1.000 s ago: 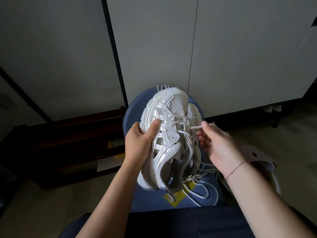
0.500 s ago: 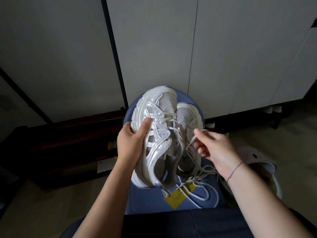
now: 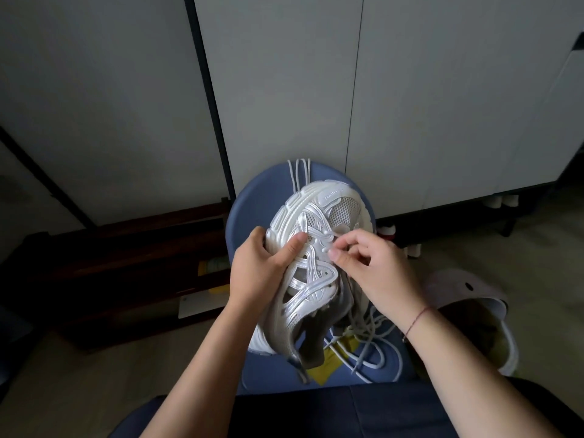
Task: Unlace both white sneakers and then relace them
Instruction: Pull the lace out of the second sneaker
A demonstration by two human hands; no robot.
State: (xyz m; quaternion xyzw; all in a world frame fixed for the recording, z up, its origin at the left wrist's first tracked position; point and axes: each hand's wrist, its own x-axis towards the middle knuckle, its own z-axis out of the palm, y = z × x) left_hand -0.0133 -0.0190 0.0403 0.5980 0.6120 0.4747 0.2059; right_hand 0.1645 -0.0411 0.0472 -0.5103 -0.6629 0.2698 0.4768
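Note:
A white and silver sneaker (image 3: 316,248) is held up over a blue stool (image 3: 252,197), toe pointing away from me. My left hand (image 3: 262,270) grips its left side, thumb pressed on the upper. My right hand (image 3: 376,270) pinches the white lace (image 3: 328,245) at the eyelets near the toe. Loose lace loops (image 3: 373,346) lie on the stool seat under my right wrist. The second sneaker is hidden behind the held one and my right hand.
Grey cabinet doors (image 3: 284,90) stand right behind the stool. A dark low wooden shelf (image 3: 126,263) runs along the left. A pale slipper (image 3: 467,298) lies on the floor at the right. My dark-clothed legs (image 3: 347,412) fill the bottom edge.
My right hand has moved up and left onto the sneaker's front eyelets and now pinches the lace there. The sneaker has tilted so that it hides the second one.

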